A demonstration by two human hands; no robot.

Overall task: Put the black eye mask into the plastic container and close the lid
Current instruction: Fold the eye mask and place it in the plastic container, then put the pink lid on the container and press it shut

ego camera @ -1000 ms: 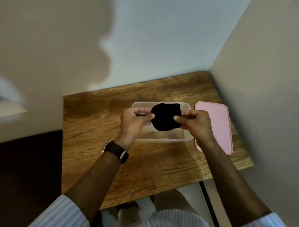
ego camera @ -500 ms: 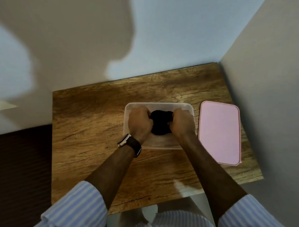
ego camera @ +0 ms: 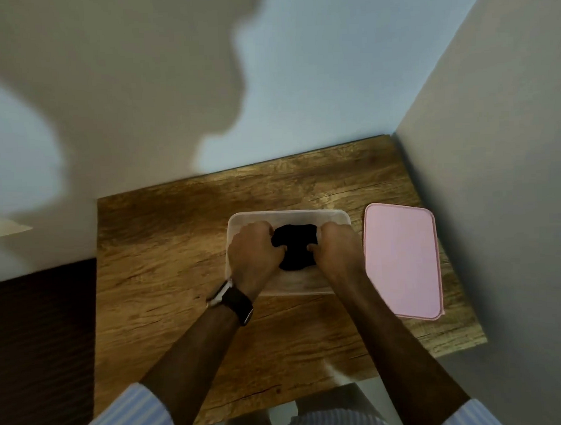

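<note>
Left hand and right hand clench black eye mask inside plastic container — pink lid lies right, off.

Table fills the lower centre of the frame, pushed into a wall corner at upper right. Container sits on the table, centre frame, a bit right of middle. Eye mask lies inside the container, bunched, between the two hands. Left hand is in the container's left part, right hand in its right part, both touching the mask. Lid lies flat on the table just right of the container, apart from it, near the table's right edge. Watch on left wrist, below the container's near-left corner.
</note>
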